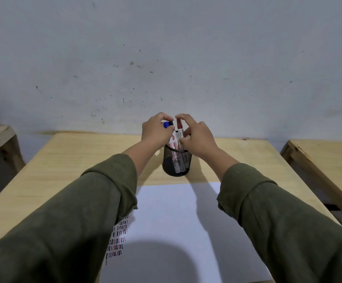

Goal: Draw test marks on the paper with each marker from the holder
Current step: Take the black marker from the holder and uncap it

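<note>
While both my hands work above it, the paper (172,217) lies under my forearms. Between the hands stands the mesh holder (177,162). My left hand (155,131) pinches the blue-capped marker (168,124); my right hand (196,137), fingers parted, nears the red marker (179,127). Light, rigid, smooth barrels: I judge them best gripped below the cap.

The left sleeve (68,217) is covering part of the test marks (117,240); the left hand (158,131) is hiding most of the blue-capped marker (168,124); the paper (176,231) is running off the bottom edge.
</note>
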Available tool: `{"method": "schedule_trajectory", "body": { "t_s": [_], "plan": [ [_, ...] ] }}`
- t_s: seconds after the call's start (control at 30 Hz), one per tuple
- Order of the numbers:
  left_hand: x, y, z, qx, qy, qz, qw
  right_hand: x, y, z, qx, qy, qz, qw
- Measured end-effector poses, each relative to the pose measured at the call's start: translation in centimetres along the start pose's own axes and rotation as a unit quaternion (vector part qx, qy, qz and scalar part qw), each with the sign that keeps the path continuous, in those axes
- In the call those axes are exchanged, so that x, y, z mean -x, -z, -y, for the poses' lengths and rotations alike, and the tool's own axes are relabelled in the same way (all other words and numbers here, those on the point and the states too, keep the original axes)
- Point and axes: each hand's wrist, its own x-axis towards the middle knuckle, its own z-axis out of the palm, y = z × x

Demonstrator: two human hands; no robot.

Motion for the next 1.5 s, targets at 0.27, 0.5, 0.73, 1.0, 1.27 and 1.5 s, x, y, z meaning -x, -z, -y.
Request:
{"method": "schedule_trajectory", "body": {
  "t_s": [0.27,0.5,0.73,1.0,1.27,1.5],
  "plan": [
    [0.4,-0.3,-0.3,0.059,0.025,-0.02,0.998,-0.2,-0.2,-0.5,0.018,0.005,-0.018,1.0],
    [0.9,1.0,-1.8,0.118,0.006,-0.017,0.993,0.0,0.4,-0.4,-0.016,-0.016,-0.025,0.999],
    [1.2,3.0,-3.9,0.141,-0.046,-0.092,0.985,1.0,1.9,0.9,-0.054,-0.004,-0.066,0.996],
    [2.9,6.0,-6.0,0.289,-0.034,-0.158,0.943,3.0,4.3,4.0,-0.137,-0.03,-0.063,0.988],
    [6.4,6.7,-4.8,0.473,0.099,-0.149,0.863,5.8,6.2,6.9,-0.31,-0.086,-0.056,0.945],
    [10.0,6.4,-4.0,0.485,0.13,-0.072,0.862,8.1,6.5,8.8,-0.529,-0.1,-0.081,0.839]
  ]
}}
